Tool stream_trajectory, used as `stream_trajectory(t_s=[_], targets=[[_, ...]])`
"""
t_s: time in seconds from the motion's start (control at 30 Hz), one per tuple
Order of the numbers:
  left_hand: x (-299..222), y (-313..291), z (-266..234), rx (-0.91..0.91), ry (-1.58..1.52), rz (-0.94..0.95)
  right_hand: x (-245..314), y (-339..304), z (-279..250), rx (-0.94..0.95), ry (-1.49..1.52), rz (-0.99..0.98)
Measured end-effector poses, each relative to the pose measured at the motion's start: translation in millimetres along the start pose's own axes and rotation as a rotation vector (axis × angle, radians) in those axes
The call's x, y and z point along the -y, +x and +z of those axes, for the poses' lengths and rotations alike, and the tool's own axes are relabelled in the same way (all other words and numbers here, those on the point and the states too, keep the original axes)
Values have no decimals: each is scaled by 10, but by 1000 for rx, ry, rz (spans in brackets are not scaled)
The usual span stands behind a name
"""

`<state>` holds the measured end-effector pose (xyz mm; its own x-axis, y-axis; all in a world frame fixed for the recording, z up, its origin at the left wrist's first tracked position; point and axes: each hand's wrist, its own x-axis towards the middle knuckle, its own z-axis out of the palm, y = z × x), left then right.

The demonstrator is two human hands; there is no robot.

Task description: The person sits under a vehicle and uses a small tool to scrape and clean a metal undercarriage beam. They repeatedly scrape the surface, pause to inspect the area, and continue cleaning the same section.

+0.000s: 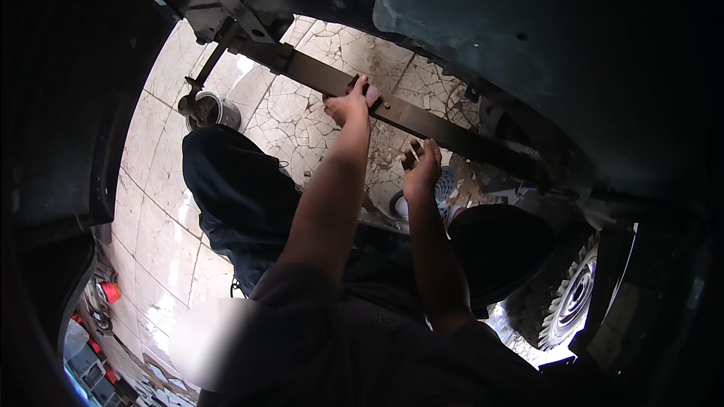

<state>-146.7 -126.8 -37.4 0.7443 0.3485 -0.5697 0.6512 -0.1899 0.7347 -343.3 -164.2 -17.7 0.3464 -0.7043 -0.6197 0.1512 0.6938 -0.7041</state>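
A long dark leaf spring [320, 75] runs diagonally across the view, with a clamp [283, 59] around it toward its upper-left end. My left hand [347, 108] is closed about a small reddish-brown block [374, 96] at the middle of the spring, its thumb and fingers on either side; the block's full shape is hidden. Just beside the block, a small round stud [387, 105] stands on the spring's face. Close below the spring's edge is my right hand [422, 172], with its fingers curled; whether something thin lies between them is too dark to make out.
Dark vehicle bodywork [467, 7] arches over the top and right. A shackle arm [215, 60] hangs at upper left above a bucket [219, 111]. A wheel [577, 294] stands at lower right. Cracked pale floor tiles [162, 173] lie beneath, with red items [109, 292] at lower left.
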Motion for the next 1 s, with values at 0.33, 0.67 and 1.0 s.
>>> stream_trajectory(t_s=[0.33, 0.67, 1.0], targets=[[234, 154, -169, 59, 172, 185, 44, -187, 151, -149, -268, -459], [-40, 73, -132, -24, 147, 44, -41, -421, 243, 128, -545, -717], [-131, 141, -209, 66, 343, 97, -78, -251, 135, 127, -643, -822]])
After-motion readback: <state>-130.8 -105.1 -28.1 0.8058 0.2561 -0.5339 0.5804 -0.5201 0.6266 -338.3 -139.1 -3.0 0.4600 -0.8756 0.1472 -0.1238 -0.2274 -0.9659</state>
